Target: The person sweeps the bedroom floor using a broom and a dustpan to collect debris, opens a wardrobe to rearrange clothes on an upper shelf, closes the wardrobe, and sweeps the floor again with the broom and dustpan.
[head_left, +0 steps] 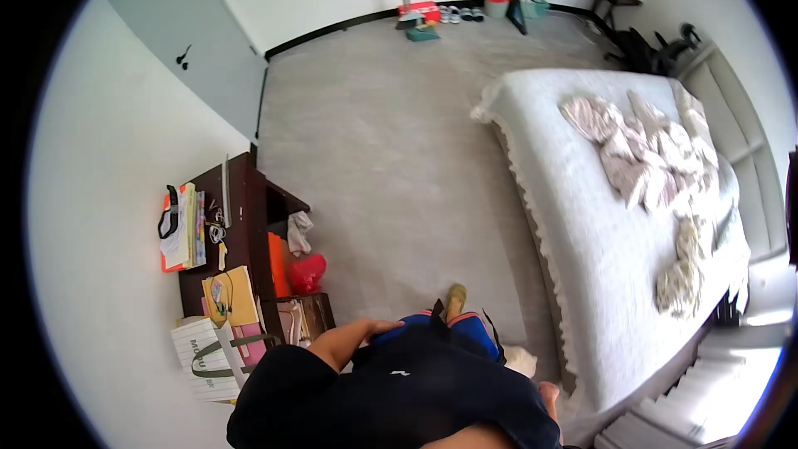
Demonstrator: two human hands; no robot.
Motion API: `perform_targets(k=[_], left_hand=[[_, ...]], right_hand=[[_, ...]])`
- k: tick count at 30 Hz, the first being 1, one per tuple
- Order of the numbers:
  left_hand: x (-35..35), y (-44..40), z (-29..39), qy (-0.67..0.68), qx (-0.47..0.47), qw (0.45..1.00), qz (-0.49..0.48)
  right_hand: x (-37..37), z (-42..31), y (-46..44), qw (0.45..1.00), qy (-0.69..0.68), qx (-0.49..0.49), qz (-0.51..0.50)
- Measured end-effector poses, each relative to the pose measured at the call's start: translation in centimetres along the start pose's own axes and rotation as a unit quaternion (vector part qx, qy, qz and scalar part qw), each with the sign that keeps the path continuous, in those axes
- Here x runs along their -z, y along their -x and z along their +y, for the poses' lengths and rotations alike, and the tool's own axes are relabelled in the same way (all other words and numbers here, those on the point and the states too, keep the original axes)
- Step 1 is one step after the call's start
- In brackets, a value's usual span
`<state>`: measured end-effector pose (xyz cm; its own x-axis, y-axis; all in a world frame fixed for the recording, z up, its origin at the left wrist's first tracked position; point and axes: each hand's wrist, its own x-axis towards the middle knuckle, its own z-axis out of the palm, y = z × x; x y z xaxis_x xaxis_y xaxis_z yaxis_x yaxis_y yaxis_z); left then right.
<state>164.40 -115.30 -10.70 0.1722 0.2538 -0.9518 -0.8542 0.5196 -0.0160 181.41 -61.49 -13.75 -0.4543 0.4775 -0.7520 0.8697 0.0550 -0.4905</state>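
My left hand [384, 327] lies against the blue shorts [474, 334] at my left side, its fingers stretched flat. On the other side, a small part of my right hand [548, 392] shows past the black shirt [391, 391]; its fingers cannot be made out. Nearest to it is a pale beige thing [520, 360] on the floor side, partly hidden by the shirt. One foot in a yellowish-green shoe [455, 298] points forward below me.
A bed [553, 166] with crumpled bedding [644, 154] stands to the right. Along the left wall, a dark brown desk [241, 233] bears papers, folders and a white bag [204, 357]; a red bag [307, 273] is beside it. Ahead stand a dustpan [422, 33], shoes and a bin [497, 4].
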Motion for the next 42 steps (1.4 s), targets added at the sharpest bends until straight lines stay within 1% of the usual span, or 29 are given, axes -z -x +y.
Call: perform_targets(k=[1,2,3,4,5,8,9,11,12,14,15,16,18,19,21,22,23,24,25,26,27,29,32,34,35,37,38,41,42], left_hand=[[0.9,0.3,1.0,0.035,-0.017,0.999,-0.009],[1.8,0.4,1.8,0.075,-0.034,0.996,-0.022],[2.5,0.5,2.5,0.118,-0.053,0.991,-0.037],[2.8,2.7,3.8,0.153,-0.101,0.982,-0.051],[4.0,2.3,4.1,0.201,-0.114,0.97,-0.074],[7.2,1.9,5.6,0.347,-0.117,0.923,-0.118],[7.9,1.8,6.2,0.378,-0.162,0.903,-0.124],[9.8,1.2,7.8,0.426,-0.247,0.861,-0.126],[11.6,0.2,8.5,0.421,-0.259,0.861,-0.117],[14.6,-4.3,9.9,0.412,-0.276,0.862,-0.107],[15.8,-2.6,11.9,0.406,-0.285,0.863,-0.1],[17.4,-0.6,13.8,0.417,-0.258,0.868,-0.079],[23.0,4.8,19.5,0.38,-0.21,0.901,-0.021],[25.6,5.7,21.7,0.332,-0.186,0.925,0.015],[33.5,-1.4,25.3,0.291,-0.058,0.951,0.085],[36.5,-1.8,27.2,0.177,-0.154,0.957,0.169],[38.8,-0.9,29.9,0.073,-0.246,0.936,0.24],[40.9,0.0,32.6,-0.037,-0.318,0.888,0.329],[43.3,2.5,35.7,-0.13,-0.374,0.825,0.403],[44.0,3.9,38.6,0.046,-0.386,0.843,0.372],[44.7,5.5,41.6,0.227,-0.398,0.82,0.343],[45.3,10.9,46.1,0.458,-0.355,0.76,0.294],[47.4,10.6,49.9,0.415,-0.324,0.758,0.386],[48.9,9.0,50.5,0.35,-0.271,0.774,0.453],[49.7,7.7,50.5,0.312,-0.242,0.807,0.44],[50.4,9.2,50.5,0.321,-0.163,0.823,0.44],[50.1,10.7,51.0,0.37,-0.115,0.807,0.447],[51.0,12.4,53.3,0.534,-0.107,0.765,0.343],[51.6,12.0,54.3,0.519,-0.096,0.764,0.371]], right_hand=[[-0.4,-1.9,-2.4,0.999,0.03,0.016,-0.029],[-2.1,-5.6,-4.9,0.991,-0.125,-0.013,0.051],[-2.6,-9.1,-8.6,0.997,-0.075,-0.002,0.028],[-4.1,-14.0,-10.7,0.995,-0.079,0.008,0.059],[-4.8,-18.4,-13.8,0.997,-0.07,0.035,-0.01],[-9.6,-33.1,-19.6,0.995,-0.006,0.075,-0.068],[-11.6,-37.7,-20.2,0.993,-0.006,0.09,-0.077],[-15.4,-44.9,-21.3,0.983,0.022,0.15,-0.102],[-17.8,-47.9,-22.0,0.976,0.029,0.181,-0.115],[-21.0,-51.8,-23.0,0.973,0.045,0.176,-0.141],[-22.7,-53.6,-23.3,0.971,0.051,0.174,-0.154],[-23.8,-54.8,-23.2,0.974,0.034,0.136,-0.18],[-26.1,-57.4,-22.0,0.966,0.096,0.109,-0.212],[-27.1,-58.5,-21.8,0.963,0.123,0.101,-0.219],[-28.6,-62.1,-22.6,0.955,0.16,0.083,-0.236],[-29.5,-64.3,-23.1,0.952,0.174,0.08,-0.238],[-30.7,-66.7,-24.1,0.949,0.185,0.08,-0.242],[-32.1,-69.5,-25.5,0.945,0.196,0.084,-0.247],[-33.7,-72.4,-26.9,0.94,0.209,0.091,-0.254],[-35.3,-75.5,-28.5,0.935,0.221,0.098,-0.259],[-37.3,-78.8,-30.3,0.929,0.234,0.107,-0.266],[-41.4,-85.9,-33.7,0.916,0.259,0.13,-0.277],[-47.0,-97.1,-38.2,0.898,0.287,0.164,-0.291],[-49.4,-104.9,-41.2,0.887,0.3,0.188,-0.296],[-50.6,-108.7,-42.5,0.885,0.3,0.198,-0.295],[-52.7,-116.4,-46.0,0.88,0.299,0.217,-0.299],[-53.5,-120.1,-48.3,0.876,0.297,0.226,-0.305],[-55.8,-132.2,-56.9,0.857,0.258,0.28,-0.347],[-57.6,-135.7,-57.4,0.853,0.254,0.295,-0.346]])
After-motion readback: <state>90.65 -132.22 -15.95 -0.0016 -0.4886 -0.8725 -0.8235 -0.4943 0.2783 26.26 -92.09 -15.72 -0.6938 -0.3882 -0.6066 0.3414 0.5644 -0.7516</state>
